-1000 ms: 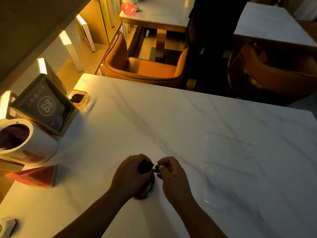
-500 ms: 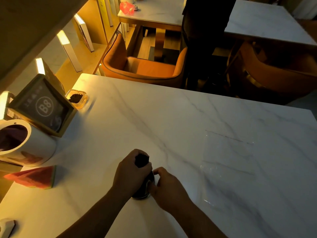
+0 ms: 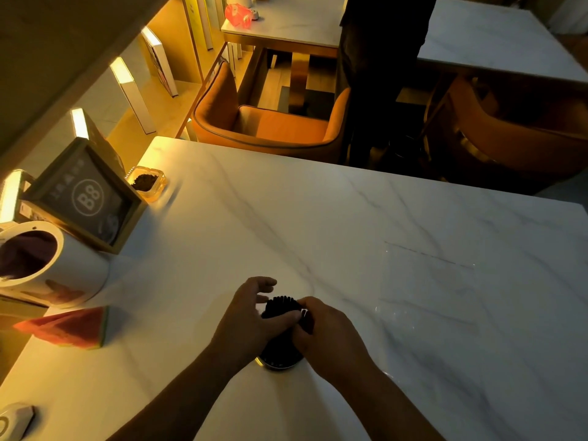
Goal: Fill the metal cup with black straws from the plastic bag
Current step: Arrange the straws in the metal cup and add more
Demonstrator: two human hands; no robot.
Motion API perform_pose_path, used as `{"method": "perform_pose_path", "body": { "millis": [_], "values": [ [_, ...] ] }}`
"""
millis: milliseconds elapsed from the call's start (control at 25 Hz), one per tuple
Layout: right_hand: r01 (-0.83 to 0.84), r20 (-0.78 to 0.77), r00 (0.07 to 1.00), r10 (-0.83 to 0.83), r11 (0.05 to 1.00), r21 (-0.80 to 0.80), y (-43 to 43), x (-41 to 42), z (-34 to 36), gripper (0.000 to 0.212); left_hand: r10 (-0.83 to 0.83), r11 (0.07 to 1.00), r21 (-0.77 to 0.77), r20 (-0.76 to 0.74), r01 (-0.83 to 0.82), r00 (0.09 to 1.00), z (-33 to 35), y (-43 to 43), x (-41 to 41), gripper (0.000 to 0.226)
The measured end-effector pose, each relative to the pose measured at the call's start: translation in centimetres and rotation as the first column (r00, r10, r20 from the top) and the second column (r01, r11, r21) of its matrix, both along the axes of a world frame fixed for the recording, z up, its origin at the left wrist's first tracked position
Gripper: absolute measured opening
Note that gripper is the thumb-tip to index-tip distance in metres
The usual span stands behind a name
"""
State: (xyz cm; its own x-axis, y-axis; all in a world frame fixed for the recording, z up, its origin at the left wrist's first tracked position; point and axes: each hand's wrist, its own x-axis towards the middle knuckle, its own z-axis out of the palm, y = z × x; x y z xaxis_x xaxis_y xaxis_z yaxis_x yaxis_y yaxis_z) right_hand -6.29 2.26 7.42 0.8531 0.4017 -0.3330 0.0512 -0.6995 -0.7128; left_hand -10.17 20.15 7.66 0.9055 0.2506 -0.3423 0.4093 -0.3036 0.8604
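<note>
grasping the black straws (image 3: 280,305) in the metal cup (image 3: 277,361) is the right grip (image 3: 327,334); left grip (image 3: 245,318) released.

Setting: a restaurant or café dining room. The near marble-topped table (image 3: 318,218) carries a framed table-number sign (image 3: 86,195) marked "B8" at its left edge, with a small glass dish (image 3: 146,184) just beside it. An orange upholstered chair (image 3: 270,122) stands at the table's far side, and a second chair (image 3: 509,132) stands to the right. Two further marble tables (image 3: 286,27) (image 3: 493,36) occupy the far area. Lighting is dim and amber.
</note>
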Motion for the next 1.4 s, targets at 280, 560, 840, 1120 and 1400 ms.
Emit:
{"method": "perform_pose_path", "body": {
  "millis": [280,560,840,1120,1400],
  "values": [
    [0.055,-0.065,0.997,-0.05,0.995,0.088,0.6,0.0,-0.3,0.028,-0.312,0.875,0.376,-0.043,0.304,0.949,0.6,2.5,-1.4,0.055],
    [0.005,-0.103,0.995,-0.003,1.0,0.023,0.5,2.4,-0.1,0.022,-0.252,0.915,0.305,-0.082,0.265,0.964,1.5,2.6,0.3,0.029],
    [0.01,0.034,0.999,-0.01,1.0,0.0,0.4,1.3,-0.6,0.015,-0.299,0.86,0.426,-0.027,0.281,0.954,0.9,1.8,0.0,0.029],
    [0.032,0.085,0.996,-0.03,0.999,-0.028,-0.6,0.8,0.3,0.04,-0.265,0.835,0.489,-0.045,0.252,0.963,1.8,1.9,-0.2,0.057],
    [0.147,0.393,0.914,-0.101,0.985,-0.089,-5.9,0.7,2.0,0.068,-0.394,0.675,0.7,0.072,0.235,0.916,4.1,-3.5,2.6,0.086]
  ]
}}
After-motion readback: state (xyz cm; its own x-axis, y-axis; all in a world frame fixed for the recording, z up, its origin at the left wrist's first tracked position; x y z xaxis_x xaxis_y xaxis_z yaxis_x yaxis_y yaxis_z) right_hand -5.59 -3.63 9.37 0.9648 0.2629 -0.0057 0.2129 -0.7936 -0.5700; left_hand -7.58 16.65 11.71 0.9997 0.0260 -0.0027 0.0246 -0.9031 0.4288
